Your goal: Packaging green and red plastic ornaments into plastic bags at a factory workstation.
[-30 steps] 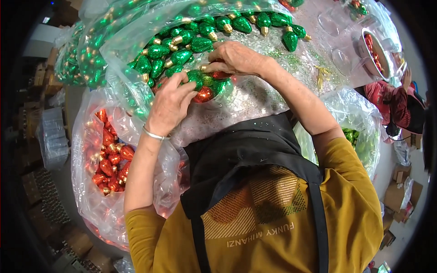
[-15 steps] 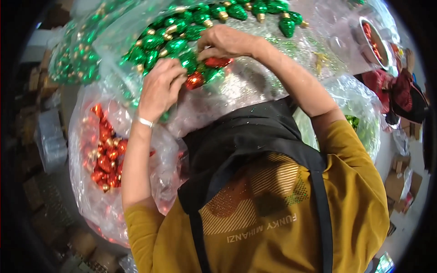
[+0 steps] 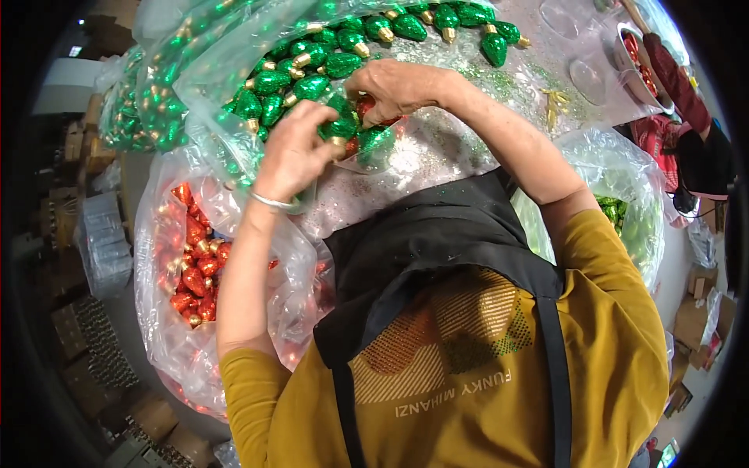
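At the table's near edge my left hand (image 3: 295, 150) is closed on a green glitter bulb ornament (image 3: 340, 117), its gold cap pointing toward me. Just to the right, my right hand (image 3: 396, 87) curls its fingers around a red bulb ornament (image 3: 365, 104), mostly hidden behind them. Below the right hand lies another green bulb (image 3: 376, 139) on the glitter-strewn plastic. Some red shows between the hands, partly covered. Beyond both hands spreads a pile of green bulbs (image 3: 343, 64) with gold caps.
A clear bag of green bulbs (image 3: 168, 86) is at the far left. Below it, an open bag holds red bulbs (image 3: 199, 273). At right are a white bowl of red pieces (image 3: 644, 74), gold scraps (image 3: 554, 108), a bag with green pieces (image 3: 612, 210) and another person's sleeve (image 3: 675, 82).
My left hand has moved right and now has a green bulb in its fingers. The red bulb that showed between my hands is now mostly covered. The other person's arm has reached toward the bowl.
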